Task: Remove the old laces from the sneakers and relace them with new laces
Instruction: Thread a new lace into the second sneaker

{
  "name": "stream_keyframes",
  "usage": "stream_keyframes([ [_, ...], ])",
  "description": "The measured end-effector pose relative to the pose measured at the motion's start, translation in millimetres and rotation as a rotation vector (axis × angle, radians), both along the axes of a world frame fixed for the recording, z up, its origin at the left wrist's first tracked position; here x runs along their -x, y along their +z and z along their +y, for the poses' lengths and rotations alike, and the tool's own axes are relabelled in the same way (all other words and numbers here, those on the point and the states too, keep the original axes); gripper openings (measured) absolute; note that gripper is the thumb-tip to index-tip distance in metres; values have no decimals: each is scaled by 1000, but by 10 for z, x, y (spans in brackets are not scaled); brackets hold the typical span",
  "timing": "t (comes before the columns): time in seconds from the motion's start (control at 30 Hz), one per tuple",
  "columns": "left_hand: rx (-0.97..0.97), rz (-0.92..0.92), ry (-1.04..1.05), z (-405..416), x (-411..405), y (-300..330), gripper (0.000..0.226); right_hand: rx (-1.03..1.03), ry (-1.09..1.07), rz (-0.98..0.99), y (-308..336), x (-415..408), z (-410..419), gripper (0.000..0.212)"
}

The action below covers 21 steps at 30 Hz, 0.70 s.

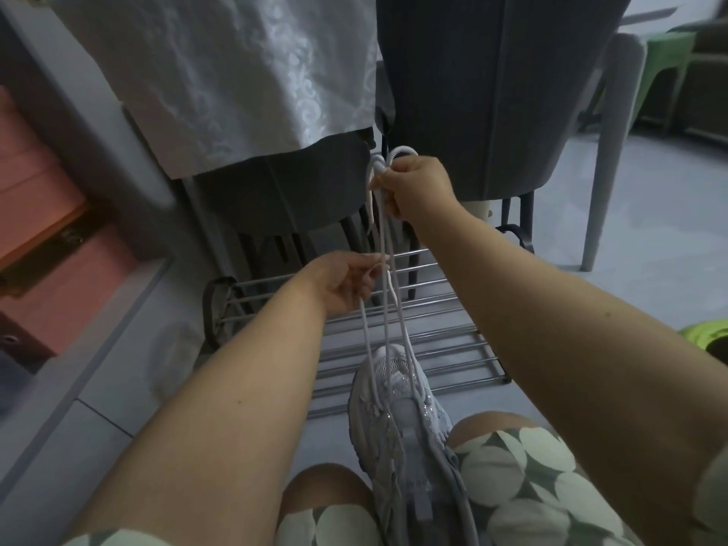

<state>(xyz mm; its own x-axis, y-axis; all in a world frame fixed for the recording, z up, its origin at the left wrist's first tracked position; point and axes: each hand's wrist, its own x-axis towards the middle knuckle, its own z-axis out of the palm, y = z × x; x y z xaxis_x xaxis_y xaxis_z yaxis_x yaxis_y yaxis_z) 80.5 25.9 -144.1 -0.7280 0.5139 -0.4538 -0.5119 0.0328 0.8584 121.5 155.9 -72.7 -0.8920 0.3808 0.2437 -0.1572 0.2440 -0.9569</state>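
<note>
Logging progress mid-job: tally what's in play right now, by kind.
Sneaker: 1
Lace: 1, strands pulled taut
Hands gripping the lace: 2, left hand, right hand
Metal rack: 1
Total: 5

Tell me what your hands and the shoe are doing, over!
Right hand gripping bunched lace. Left hand pinching one strand. Sneaker between knees. Nothing in the way.

A white sneaker (398, 419) sits wedged between the knees (toe pointing away), its white laces (384, 309) drawn taut upward.
</note>
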Motion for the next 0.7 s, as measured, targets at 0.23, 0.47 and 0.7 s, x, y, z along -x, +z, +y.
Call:
stream_keyframes([
  [0.23,-230,91,-163,9,-196,133,33,-39,-3,-82,-53,82,43,32],
  [0.47,-138,240,-12,31,-261,173,19,-109,30,-133,-76,-29,-21,33],
  [0.7,-115,263,88,-19,-319,158,19,-266,67,-336,-576,-625,-185,46],
])
